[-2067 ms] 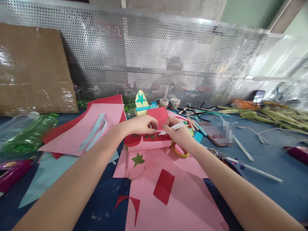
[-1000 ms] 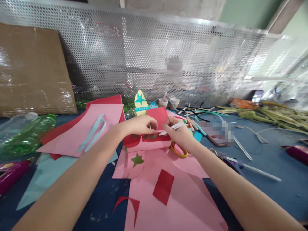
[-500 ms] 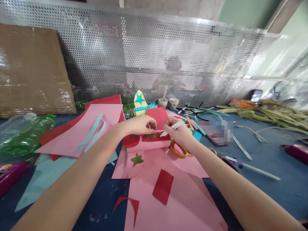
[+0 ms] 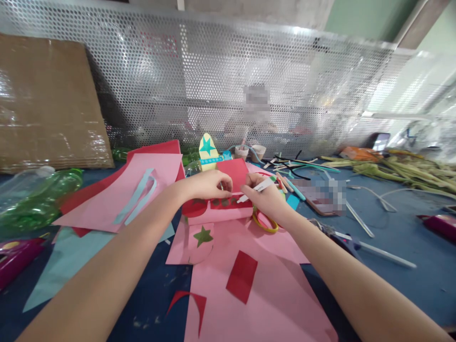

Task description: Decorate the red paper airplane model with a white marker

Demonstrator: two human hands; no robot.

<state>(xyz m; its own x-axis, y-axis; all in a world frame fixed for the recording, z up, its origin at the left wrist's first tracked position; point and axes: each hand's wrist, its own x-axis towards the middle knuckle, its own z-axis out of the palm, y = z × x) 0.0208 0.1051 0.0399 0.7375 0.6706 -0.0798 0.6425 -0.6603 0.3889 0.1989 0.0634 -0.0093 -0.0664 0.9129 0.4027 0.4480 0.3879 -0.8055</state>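
Observation:
My right hand [image 4: 262,191] is closed around a slim white pen [image 4: 262,186] with a green end. Its pale tip points down-left at a red strip with dark round spots [image 4: 228,203], set on a rolled piece of pink paper [image 4: 221,216]. Curled at the strip's upper edge, the fingers of my left hand [image 4: 213,184] are pressed together; what they pinch is hidden. A red sheet [image 4: 233,172] rises behind both hands. Below the roll, a green star [image 4: 203,236] shows on pink paper, and yellow-handled scissors [image 4: 266,223] lie by my right wrist.
A large pink sheet [image 4: 263,294] carries a red rectangle [image 4: 242,277]. Green bottles [image 4: 39,199] and stacked coloured papers [image 4: 117,199] are left. A phone [image 4: 320,197], a glue gun [image 4: 344,242] with a stick and cables are right. A perforated metal panel [image 4: 213,76] stands behind.
Both hands stay almost in place over the spotted strip. The pen has turned slightly in my right hand; the papers have not moved.

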